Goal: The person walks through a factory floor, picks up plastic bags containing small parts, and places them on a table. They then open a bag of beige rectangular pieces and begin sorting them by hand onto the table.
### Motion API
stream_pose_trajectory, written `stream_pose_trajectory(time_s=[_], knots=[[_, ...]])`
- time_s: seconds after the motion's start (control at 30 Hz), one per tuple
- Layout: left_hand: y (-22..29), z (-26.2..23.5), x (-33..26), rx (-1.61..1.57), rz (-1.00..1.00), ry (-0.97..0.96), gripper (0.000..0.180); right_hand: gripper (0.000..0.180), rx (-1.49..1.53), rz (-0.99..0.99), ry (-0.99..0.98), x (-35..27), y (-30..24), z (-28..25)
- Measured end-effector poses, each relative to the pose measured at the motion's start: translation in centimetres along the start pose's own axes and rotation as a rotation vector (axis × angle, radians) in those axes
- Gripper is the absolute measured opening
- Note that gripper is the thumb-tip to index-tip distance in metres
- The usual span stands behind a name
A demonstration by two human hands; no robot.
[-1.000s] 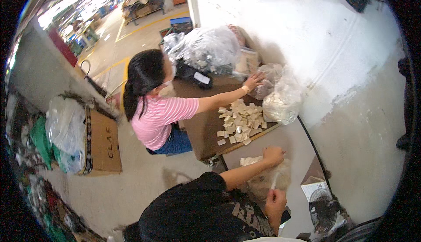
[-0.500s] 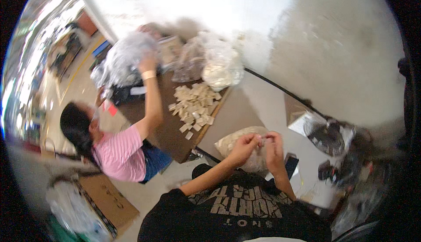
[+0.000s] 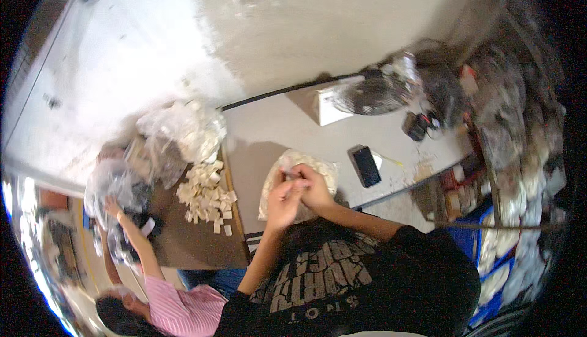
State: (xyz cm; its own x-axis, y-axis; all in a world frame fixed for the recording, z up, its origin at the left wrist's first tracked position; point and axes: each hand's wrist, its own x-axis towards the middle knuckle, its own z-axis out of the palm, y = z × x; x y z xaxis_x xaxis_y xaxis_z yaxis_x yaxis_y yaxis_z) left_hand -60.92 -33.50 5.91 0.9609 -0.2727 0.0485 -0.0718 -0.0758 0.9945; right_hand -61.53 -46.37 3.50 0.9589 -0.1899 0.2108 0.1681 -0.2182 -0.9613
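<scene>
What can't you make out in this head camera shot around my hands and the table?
- Small item pinched between left hand and right hand: too small, covered by fingers.
- Contents of the clear bag under the hands: blurred.
- Co-worker's hand among plastic bags: grip blurred near the rim.
- Clutter right of the fan: smeared.

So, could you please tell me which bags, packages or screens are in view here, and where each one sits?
Clear bag of pale pieces: on the grey table, under both hands.
Phone: right of that bag, flat, dark screen.
Crumpled clear bags: far left, beside loose pale pieces on brown board.
White box: table's far edge, by a fan.
</scene>
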Motion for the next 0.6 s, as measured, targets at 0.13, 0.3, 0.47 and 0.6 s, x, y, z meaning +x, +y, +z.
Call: stream_pose_trajectory(time_s=[0.13,0.3,0.47,0.6], knots=[[1.4,1.1,0.8,0.002,-0.030,0.098,0.024,0.025,-0.120,-0.070,-0.065,-0.2,0.5,0.3],[2.7,-0.5,0.7,0.314,0.064,-0.113,0.025,0.023,-0.294,-0.114,-0.225,-1.6,-0.2,-1.1],[0.0,-1.4,0.4,0.382,0.141,-0.243,0.048,0.034,-0.046,0.407,-0.277,-1.2,0.4,-2.1],[-5.5,-3.9,0.9,0.464,-0.037,-0.294,0.075,0.038,0.084,0.021,-0.167,-1.7,3.0,-1.3]])
